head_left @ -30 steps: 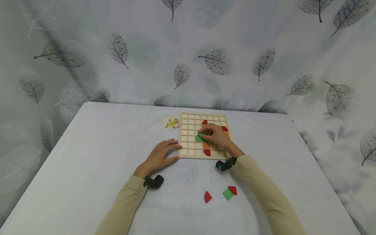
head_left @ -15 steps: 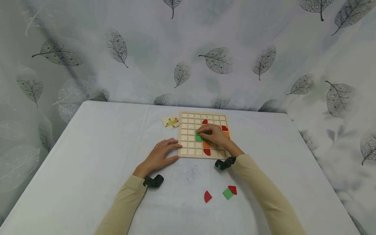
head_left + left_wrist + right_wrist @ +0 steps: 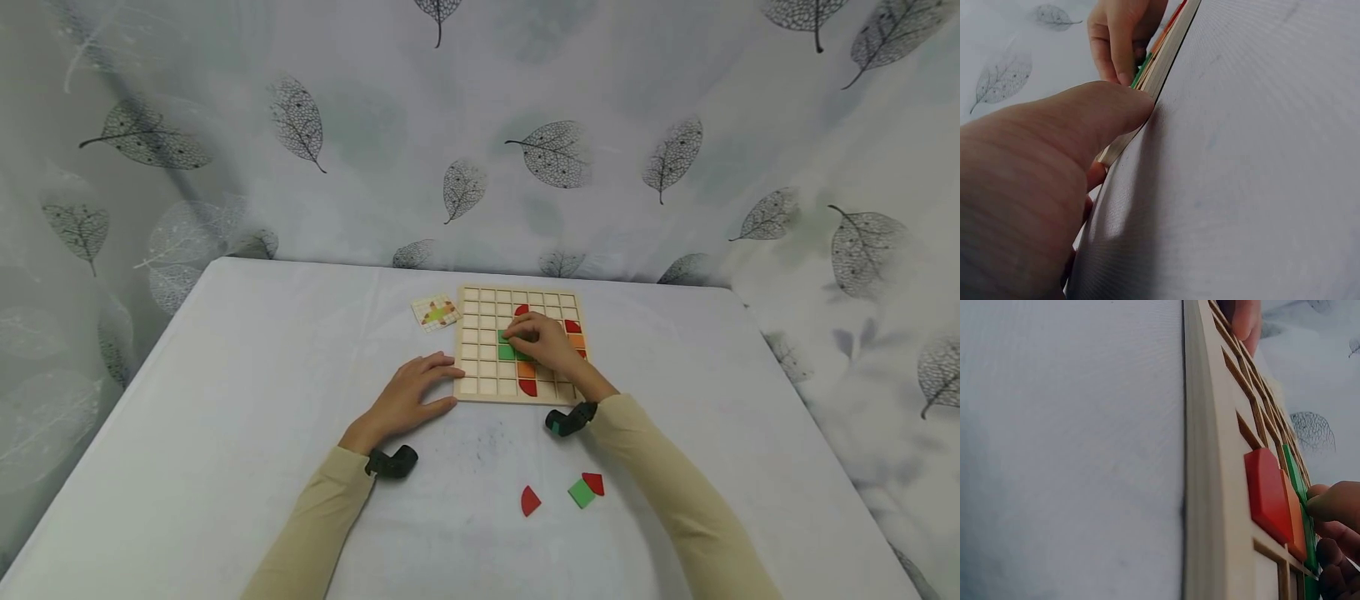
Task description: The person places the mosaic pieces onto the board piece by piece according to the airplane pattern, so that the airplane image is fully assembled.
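My right hand [image 3: 551, 342] is over the wooden grid board [image 3: 481, 371], its thumb and forefinger pinching a green square tile [image 3: 503, 337] low in a cell. Another green square tile [image 3: 506, 352] lies just in front of it, and the hand hides some neighbouring cells. In the right wrist view, a red quarter-circle tile [image 3: 1267, 495] and an orange tile [image 3: 1294, 515] sit between the board's edge and the fingers. My left hand [image 3: 408, 395] rests at the board's left edge with fingers extended; its thumb [image 3: 1113, 112] touches the board near the corner.
A small pattern card [image 3: 436, 313] lies left of the board. On the white table [image 3: 247, 417], nearer me, are a loose red quarter-circle tile [image 3: 530, 501], a green square tile [image 3: 581, 493] and another red quarter-circle [image 3: 593, 483]. A leaf-print curtain [image 3: 360, 167] hangs behind.
The green tile in my right hand has gone from tilted above the cells to lying nearly flat in one, and the fingers have shifted slightly left and away from me. My left hand stays put.
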`<act>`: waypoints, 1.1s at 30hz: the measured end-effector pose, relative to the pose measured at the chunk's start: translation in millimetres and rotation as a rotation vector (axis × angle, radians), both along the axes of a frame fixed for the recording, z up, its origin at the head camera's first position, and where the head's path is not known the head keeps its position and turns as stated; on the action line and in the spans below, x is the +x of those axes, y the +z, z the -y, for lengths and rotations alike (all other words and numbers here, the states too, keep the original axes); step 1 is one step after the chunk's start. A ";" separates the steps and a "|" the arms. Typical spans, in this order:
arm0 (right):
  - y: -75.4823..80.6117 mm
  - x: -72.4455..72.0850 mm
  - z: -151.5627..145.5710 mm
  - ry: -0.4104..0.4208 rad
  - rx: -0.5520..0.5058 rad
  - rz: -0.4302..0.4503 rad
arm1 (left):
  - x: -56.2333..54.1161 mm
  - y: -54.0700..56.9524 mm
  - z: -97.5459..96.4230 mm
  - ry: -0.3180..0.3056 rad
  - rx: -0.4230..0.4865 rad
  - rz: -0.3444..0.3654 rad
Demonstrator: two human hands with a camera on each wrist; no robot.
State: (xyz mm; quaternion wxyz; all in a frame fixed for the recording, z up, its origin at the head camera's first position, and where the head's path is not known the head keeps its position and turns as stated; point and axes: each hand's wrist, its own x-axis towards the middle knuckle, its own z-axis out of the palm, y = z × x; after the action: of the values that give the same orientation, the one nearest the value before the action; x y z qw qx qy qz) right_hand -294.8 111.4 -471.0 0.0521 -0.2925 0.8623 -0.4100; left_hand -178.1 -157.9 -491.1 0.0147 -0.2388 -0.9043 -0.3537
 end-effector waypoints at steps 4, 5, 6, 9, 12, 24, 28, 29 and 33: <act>-1.4 0.3 0.0 0.011 0.004 -0.006 | 0.1 0.2 0.6 -0.001 0.004 -0.001; -2.0 0.5 -0.4 0.013 0.003 -0.007 | 0.0 0.2 0.6 -0.001 0.005 -0.002; -2.5 0.6 -0.8 0.015 0.001 -0.008 | 0.0 0.2 0.6 0.000 0.006 -0.003; -4.1 0.8 -2.1 0.025 -0.012 -0.004 | 0.2 0.3 0.6 0.003 0.010 -0.006; -5.8 1.5 -3.6 0.046 -0.040 0.006 | 0.4 0.1 0.6 0.003 0.009 -0.006; -8.3 10.4 -9.7 0.109 -0.216 -0.002 | -0.5 -1.2 0.5 -0.001 0.011 -0.014; 5.0 23.0 -11.5 0.116 -0.236 0.036 | -0.3 -1.5 0.0 -0.004 0.012 -0.014; 9.1 26.4 -12.0 0.116 -0.234 0.047 | -0.4 -1.8 -0.1 -0.003 0.011 -0.017; 23.0 37.1 -13.9 0.121 -0.211 0.077 | -0.5 -2.8 0.7 0.000 0.002 -0.020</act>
State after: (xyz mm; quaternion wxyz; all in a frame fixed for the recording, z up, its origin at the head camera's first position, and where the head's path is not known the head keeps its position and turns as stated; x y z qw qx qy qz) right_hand -257.7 125.3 -448.1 0.0785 -0.3319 0.7926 -0.5055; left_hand -178.5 -158.6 -494.0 0.0243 -0.2422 -0.9037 -0.3522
